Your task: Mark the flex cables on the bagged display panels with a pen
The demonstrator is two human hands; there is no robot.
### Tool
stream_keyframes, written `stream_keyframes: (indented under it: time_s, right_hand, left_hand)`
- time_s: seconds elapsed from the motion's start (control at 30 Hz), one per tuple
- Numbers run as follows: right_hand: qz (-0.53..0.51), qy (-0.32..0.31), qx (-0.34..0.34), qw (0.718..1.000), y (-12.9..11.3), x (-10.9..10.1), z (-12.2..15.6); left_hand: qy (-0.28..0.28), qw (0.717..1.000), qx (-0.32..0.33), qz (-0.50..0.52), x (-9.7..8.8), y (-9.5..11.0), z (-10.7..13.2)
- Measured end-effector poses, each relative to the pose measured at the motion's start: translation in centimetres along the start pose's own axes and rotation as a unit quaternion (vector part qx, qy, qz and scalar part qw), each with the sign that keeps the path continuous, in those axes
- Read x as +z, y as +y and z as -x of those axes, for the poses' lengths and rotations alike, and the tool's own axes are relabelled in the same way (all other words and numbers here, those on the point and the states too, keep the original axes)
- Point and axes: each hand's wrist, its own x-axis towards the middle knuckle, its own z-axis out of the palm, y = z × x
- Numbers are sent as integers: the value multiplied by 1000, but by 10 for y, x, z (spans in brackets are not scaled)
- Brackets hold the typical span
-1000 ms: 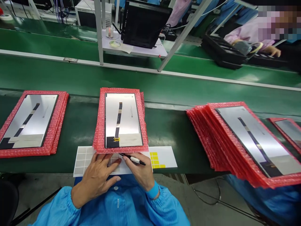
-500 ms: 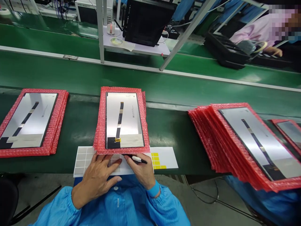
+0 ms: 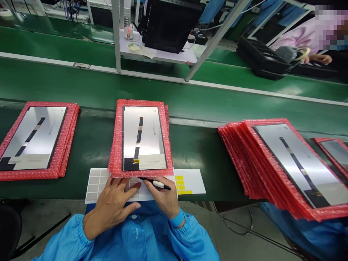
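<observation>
My left hand (image 3: pixel 114 203) lies flat with spread fingers on a white sticker sheet (image 3: pixel 190 181) at the table's near edge. My right hand (image 3: pixel 163 199) is closed on a black and white pen-like tool (image 3: pixel 157 184), its tip resting on the sheet just below a silver display panel (image 3: pixel 143 137). That panel lies on a stack of red bubble-wrap sheets (image 3: pixel 116 145) and has a dark ribbon cable with a small yellow tape piece (image 3: pixel 136 160) at its lower end. Several yellow stickers (image 3: pixel 181 184) remain on the sheet to the right of my hand.
A similar panel on red wrap (image 3: pixel 32 139) lies to the left, and a fanned pile of red wrap with a panel (image 3: pixel 296 163) sits to the right. Beyond runs a green conveyor belt (image 3: pixel 190 98). Another person's hand (image 3: pixel 322 58) works at black trays (image 3: pixel 261 59) at the far right.
Hands and tool have barely moved; the view has shifted slightly.
</observation>
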Motion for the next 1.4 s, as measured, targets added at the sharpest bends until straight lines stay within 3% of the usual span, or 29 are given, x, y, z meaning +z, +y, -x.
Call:
stream_keyframes:
  time_s: [0.2,0.4,0.6,0.7,0.9,1.4]
  right_hand:
    - [1,-40,-97,994,-12,-11,2]
    - [-8,-20,-55,998,-38,-36,-11]
    - [-22,14,3,1000,-51,-45,-41]
    - [-30,11,18,999,-51,-41,-55]
    - [-39,-15,21,999,-49,-32,-72]
    - [-45,-29,49,997,-39,-29,-75]
  left_hand:
    - [-5,1000,-8,15,0,1,0]
    - [7,998,12,63,-5,-3,2]
    - [155,972,120,127,-46,-13,-6]
    - [184,970,124,101,-59,-25,-23]
    - [194,968,133,90,-48,-47,-50]
    - [202,963,126,126,-37,-50,-47]
